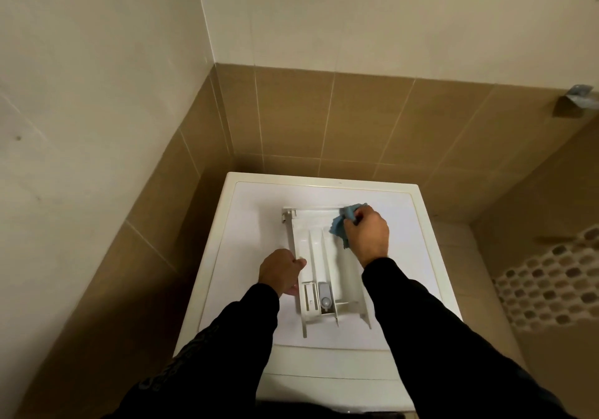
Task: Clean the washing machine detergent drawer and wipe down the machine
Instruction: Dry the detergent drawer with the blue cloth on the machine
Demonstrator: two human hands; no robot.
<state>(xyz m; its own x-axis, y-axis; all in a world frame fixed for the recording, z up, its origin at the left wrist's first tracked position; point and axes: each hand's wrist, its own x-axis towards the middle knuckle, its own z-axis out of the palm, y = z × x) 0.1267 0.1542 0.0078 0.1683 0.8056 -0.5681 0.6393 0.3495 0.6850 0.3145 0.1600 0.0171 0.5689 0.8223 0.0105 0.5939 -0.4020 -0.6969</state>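
blue cloth (343, 224) in drawer (324, 256), r. hand (368, 232)

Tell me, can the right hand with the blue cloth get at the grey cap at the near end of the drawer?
Probably yes. The grey cap lies uncovered in the drawer, the right hand works at the far end, and the left hand holds only the left wall.

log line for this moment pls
stage: wiping drawer | left hand: holds detergent drawer by its left wall | right hand: grips blue cloth at far right corner | drawer lies on washing machine top
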